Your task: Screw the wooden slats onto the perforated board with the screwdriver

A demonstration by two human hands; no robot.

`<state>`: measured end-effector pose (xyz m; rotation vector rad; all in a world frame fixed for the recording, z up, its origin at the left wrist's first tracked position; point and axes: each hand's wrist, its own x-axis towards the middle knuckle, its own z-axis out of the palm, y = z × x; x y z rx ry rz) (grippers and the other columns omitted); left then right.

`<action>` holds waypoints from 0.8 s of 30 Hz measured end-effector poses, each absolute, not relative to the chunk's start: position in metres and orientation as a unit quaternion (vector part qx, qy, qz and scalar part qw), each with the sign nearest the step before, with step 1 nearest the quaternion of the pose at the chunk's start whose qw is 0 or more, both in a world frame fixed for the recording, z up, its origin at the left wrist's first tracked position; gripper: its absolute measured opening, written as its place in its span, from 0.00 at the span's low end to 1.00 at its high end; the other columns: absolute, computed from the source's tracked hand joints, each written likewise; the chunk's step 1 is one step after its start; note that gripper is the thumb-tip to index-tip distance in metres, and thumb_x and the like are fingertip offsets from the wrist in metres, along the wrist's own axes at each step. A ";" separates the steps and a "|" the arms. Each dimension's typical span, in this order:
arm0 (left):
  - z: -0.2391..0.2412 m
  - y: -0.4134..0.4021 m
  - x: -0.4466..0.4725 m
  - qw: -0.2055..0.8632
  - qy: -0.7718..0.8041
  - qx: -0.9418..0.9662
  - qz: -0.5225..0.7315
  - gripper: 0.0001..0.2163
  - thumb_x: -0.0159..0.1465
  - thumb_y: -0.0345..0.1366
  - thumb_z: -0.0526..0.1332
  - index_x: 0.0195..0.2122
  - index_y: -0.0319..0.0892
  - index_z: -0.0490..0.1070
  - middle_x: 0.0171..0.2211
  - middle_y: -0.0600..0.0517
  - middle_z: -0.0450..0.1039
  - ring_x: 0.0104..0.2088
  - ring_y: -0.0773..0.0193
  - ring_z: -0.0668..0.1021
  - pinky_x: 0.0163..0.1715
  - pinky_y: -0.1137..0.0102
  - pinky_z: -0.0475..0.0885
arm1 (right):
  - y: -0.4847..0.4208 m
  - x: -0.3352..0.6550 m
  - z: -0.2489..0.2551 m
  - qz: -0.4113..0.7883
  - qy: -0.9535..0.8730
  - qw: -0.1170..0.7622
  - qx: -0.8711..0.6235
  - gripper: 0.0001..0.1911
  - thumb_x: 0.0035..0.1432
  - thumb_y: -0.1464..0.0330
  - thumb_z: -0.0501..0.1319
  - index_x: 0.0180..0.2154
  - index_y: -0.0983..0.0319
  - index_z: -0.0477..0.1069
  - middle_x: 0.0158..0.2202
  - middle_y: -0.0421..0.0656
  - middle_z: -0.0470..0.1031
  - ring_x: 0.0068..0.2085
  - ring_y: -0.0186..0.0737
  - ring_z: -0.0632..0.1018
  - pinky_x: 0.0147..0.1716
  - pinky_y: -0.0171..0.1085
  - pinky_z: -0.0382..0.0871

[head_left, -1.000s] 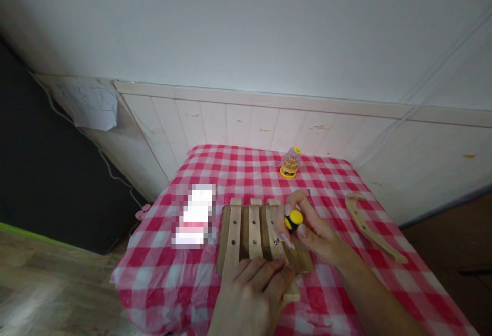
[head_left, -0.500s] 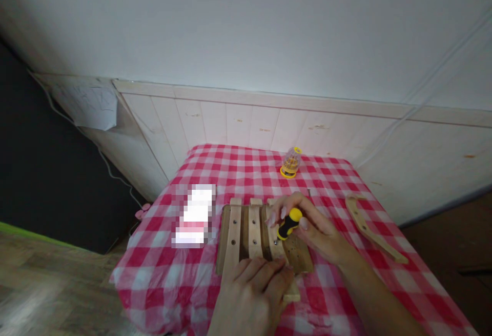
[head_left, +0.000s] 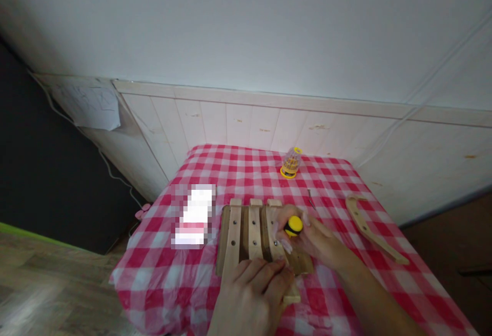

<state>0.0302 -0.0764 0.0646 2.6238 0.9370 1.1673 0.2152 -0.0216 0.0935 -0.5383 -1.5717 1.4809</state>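
A slatted wooden panel (head_left: pixel 242 228) with screw holes lies on the red-and-white checked tablecloth (head_left: pixel 238 172). My left hand (head_left: pixel 251 290) presses flat on the panel's near edge, fingers together and stretched forward. My right hand (head_left: pixel 307 236) is closed around a short screwdriver with a yellow and black handle (head_left: pixel 294 224), held upright over the right-hand slat. The tool's tip is hidden by my fingers.
A curved wooden piece (head_left: pixel 371 228) lies at the right of the table. A small yellow-based clear holder (head_left: pixel 290 163) stands at the back. A thin loose bit (head_left: pixel 310 198) lies behind my right hand. A blurred white object (head_left: pixel 194 215) lies left. A panelled wall stands behind.
My right hand tilted the screwdriver sideways half a second ago, then stood it upright again with the fingers wrapped closer round the handle. My left hand has stayed on the panel.
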 end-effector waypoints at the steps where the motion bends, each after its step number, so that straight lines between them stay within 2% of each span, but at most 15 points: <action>1: 0.064 -0.076 0.030 0.063 0.310 0.868 0.383 0.11 0.76 0.35 0.55 0.45 0.44 0.78 0.44 0.54 0.85 0.37 0.63 0.85 0.36 0.70 0.81 | -0.021 0.217 0.095 0.579 -0.655 0.435 -0.217 0.24 0.71 0.47 0.52 0.42 0.59 0.74 0.31 0.40 0.67 0.31 0.37 0.68 0.32 0.37 0.64; 5: 0.060 -0.077 0.028 0.065 0.309 0.884 0.345 0.07 0.73 0.33 0.61 0.48 0.44 0.78 0.47 0.53 0.84 0.40 0.63 0.85 0.39 0.70 0.82 | -0.021 0.221 0.100 0.529 -0.693 0.448 -0.197 0.15 0.71 0.53 0.57 0.44 0.57 0.72 0.41 0.43 0.70 0.43 0.41 0.73 0.44 0.40 0.67; 7: 0.059 -0.077 0.027 0.064 0.308 0.890 0.330 0.08 0.72 0.32 0.63 0.49 0.45 0.78 0.48 0.53 0.84 0.41 0.63 0.85 0.40 0.69 0.82 | -0.022 0.219 0.100 0.551 -0.670 0.464 -0.178 0.12 0.71 0.55 0.58 0.45 0.56 0.69 0.44 0.44 0.69 0.44 0.41 0.74 0.48 0.43 0.68; 10: 0.061 -0.077 0.027 0.068 0.312 0.885 0.339 0.07 0.72 0.32 0.63 0.49 0.46 0.78 0.47 0.54 0.84 0.41 0.63 0.85 0.41 0.70 0.82 | -0.023 0.215 0.096 0.598 -0.627 0.472 -0.163 0.11 0.71 0.56 0.59 0.44 0.55 0.65 0.41 0.42 0.71 0.35 0.37 0.73 0.42 0.42 0.69; 13: 0.063 -0.077 0.027 0.069 0.313 0.879 0.353 0.07 0.73 0.32 0.61 0.48 0.45 0.78 0.46 0.55 0.85 0.39 0.63 0.86 0.39 0.70 0.82 | -0.023 0.211 0.092 0.624 -0.587 0.488 -0.167 0.13 0.69 0.53 0.59 0.42 0.54 0.63 0.29 0.36 0.68 0.26 0.36 0.65 0.30 0.36 0.62; 15: 0.063 -0.077 0.027 0.068 0.312 0.880 0.353 0.07 0.73 0.33 0.61 0.48 0.45 0.78 0.46 0.55 0.85 0.39 0.63 0.86 0.40 0.70 0.82 | -0.022 0.209 0.091 0.633 -0.564 0.498 -0.184 0.18 0.68 0.47 0.57 0.42 0.55 0.65 0.24 0.35 0.64 0.25 0.37 0.61 0.28 0.37 0.58; 17: 0.063 -0.077 0.027 0.068 0.313 0.880 0.352 0.07 0.73 0.32 0.61 0.48 0.45 0.79 0.45 0.54 0.85 0.39 0.62 0.86 0.40 0.69 0.82 | -0.020 0.208 0.091 0.635 -0.558 0.495 -0.200 0.24 0.67 0.43 0.53 0.43 0.57 0.69 0.24 0.35 0.62 0.25 0.38 0.61 0.27 0.38 0.57; 19: 0.063 -0.077 0.027 0.071 0.315 0.878 0.353 0.07 0.73 0.32 0.61 0.48 0.45 0.79 0.45 0.54 0.85 0.39 0.62 0.85 0.39 0.69 0.82 | -0.019 0.209 0.091 0.630 -0.570 0.487 -0.203 0.26 0.70 0.44 0.50 0.40 0.58 0.72 0.25 0.37 0.62 0.25 0.37 0.62 0.27 0.38 0.58; 22: 0.063 -0.077 0.027 0.075 0.314 0.878 0.354 0.08 0.73 0.31 0.60 0.47 0.45 0.78 0.46 0.54 0.85 0.40 0.62 0.85 0.39 0.69 0.82 | -0.019 0.213 0.089 0.606 -0.605 0.475 -0.203 0.26 0.72 0.47 0.48 0.36 0.58 0.70 0.28 0.38 0.63 0.27 0.37 0.63 0.29 0.37 0.59; 24: 0.064 -0.077 0.027 0.079 0.315 0.878 0.353 0.07 0.73 0.32 0.61 0.48 0.45 0.78 0.47 0.54 0.85 0.40 0.62 0.85 0.40 0.70 0.82 | -0.020 0.216 0.088 0.579 -0.639 0.458 -0.214 0.25 0.71 0.46 0.48 0.37 0.58 0.69 0.30 0.39 0.64 0.30 0.38 0.65 0.31 0.38 0.60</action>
